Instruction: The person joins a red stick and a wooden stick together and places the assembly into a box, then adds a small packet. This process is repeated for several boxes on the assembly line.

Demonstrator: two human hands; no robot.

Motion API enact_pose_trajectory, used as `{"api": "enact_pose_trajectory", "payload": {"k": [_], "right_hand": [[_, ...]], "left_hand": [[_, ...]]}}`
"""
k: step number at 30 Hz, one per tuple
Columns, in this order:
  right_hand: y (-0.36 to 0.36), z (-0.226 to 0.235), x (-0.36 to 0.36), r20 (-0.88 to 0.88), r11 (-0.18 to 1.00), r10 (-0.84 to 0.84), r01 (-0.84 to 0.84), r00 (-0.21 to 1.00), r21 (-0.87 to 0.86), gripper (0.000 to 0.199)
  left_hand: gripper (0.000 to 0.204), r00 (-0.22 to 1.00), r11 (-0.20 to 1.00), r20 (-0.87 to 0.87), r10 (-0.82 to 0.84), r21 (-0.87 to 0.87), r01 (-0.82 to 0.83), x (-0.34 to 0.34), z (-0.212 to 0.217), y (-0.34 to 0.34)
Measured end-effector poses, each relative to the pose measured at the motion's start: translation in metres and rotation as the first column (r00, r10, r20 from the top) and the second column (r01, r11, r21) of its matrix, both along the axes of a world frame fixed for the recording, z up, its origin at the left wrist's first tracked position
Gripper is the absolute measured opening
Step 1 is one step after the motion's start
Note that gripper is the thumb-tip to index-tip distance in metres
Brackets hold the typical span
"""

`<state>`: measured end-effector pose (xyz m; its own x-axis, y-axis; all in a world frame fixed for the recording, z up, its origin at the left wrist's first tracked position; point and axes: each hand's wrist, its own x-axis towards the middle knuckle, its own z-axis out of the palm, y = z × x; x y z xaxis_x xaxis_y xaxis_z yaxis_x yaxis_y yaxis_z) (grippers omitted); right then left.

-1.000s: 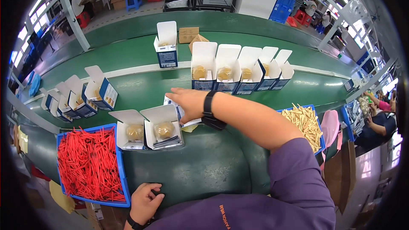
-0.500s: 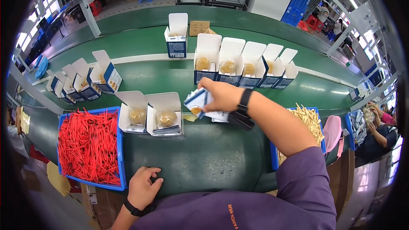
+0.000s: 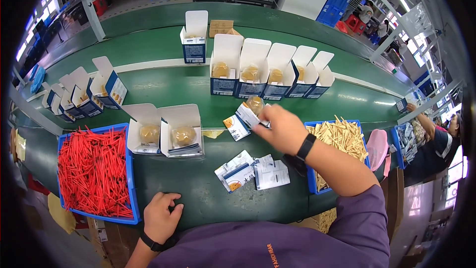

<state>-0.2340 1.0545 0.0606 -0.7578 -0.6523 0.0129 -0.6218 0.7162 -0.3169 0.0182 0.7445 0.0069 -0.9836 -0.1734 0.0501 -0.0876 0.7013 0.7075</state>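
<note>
My right hand (image 3: 283,128) reaches over the green work surface, its fingers closed at the edge of small white-and-blue printed cards (image 3: 237,126). A round golden item in clear wrap (image 3: 255,104) is just beyond these cards, close to my fingertips; whether my hand bears it too is hard to see. Nearer to me lies a loose pile of printed cards and folded leaflets (image 3: 240,172). My left hand (image 3: 162,214) rests empty at the near edge, thumb and fingers apart. Two open white boxes (image 3: 180,114), each with a round golden item and papers, stand beyond it.
A blue tray of red sticks (image 3: 94,176) is at left, a blue tray of pale wooden pieces (image 3: 339,141) at right. Open blue-and-white boxes (image 3: 251,59) stand in a row farther back, with more boxes (image 3: 109,82) at far left. Another person's arm (image 3: 424,121) reaches in at right.
My right hand has moved right and slightly nearer. Cards and leaflets now lie in front of me, and a golden item shows beside my fingers. My left hand stays at the edge.
</note>
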Motion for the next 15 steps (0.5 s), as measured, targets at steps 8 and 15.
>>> {"api": "enact_pose_trajectory", "payload": {"k": [8, 15], "right_hand": [[-0.026, -0.024, -0.033, -0.028, 0.963, -0.215, 0.217, 0.976, 0.158, 0.043], [-0.005, -0.023, -0.059, -0.221, 0.975, -0.041, -0.01, 0.974, -0.222, 0.03]], "left_hand": [[0.023, 1.0, 0.999, 0.023, 0.019, 0.032, -0.019, -0.007, -0.002, -0.006], [0.021, 0.999, 0.997, -0.024, -0.047, 0.056, 0.048, -0.013, -0.01, -0.006]]}}
